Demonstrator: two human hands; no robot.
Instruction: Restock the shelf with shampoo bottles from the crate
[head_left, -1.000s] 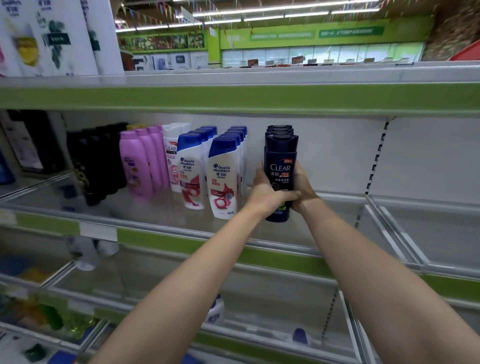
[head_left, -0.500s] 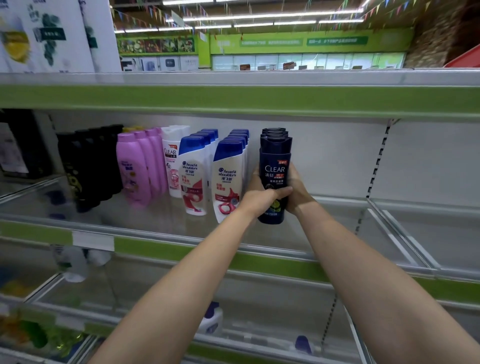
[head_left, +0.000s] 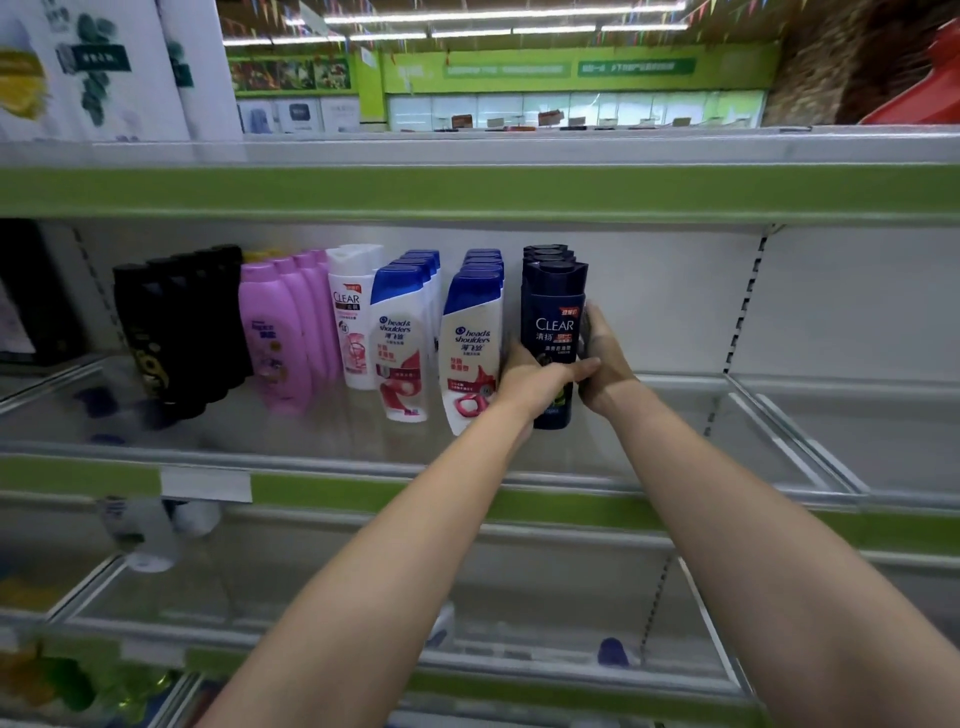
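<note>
A row of dark navy CLEAR shampoo bottles (head_left: 554, 306) stands upright on the middle shelf (head_left: 675, 415), right of the other rows. My left hand (head_left: 537, 375) wraps across the lower front of the front bottle. My right hand (head_left: 602, 358) grips the same bottle from its right side. Left of it stand two rows of white head & shoulders bottles with blue caps (head_left: 470, 343). The crate is out of view.
Further left on the shelf are a white CLEAR bottle (head_left: 350, 317), pink bottles (head_left: 278, 332) and black bottles (head_left: 176, 327). A slotted upright (head_left: 740, 322) bounds the bay. Lower shelves (head_left: 519, 644) hold a few scattered bottles. The top shelf edge (head_left: 467, 192) runs overhead.
The row of dark CLEAR bottles has shifted left, closer to the head & shoulders bottles, with both hands still gripping the front bottle.
</note>
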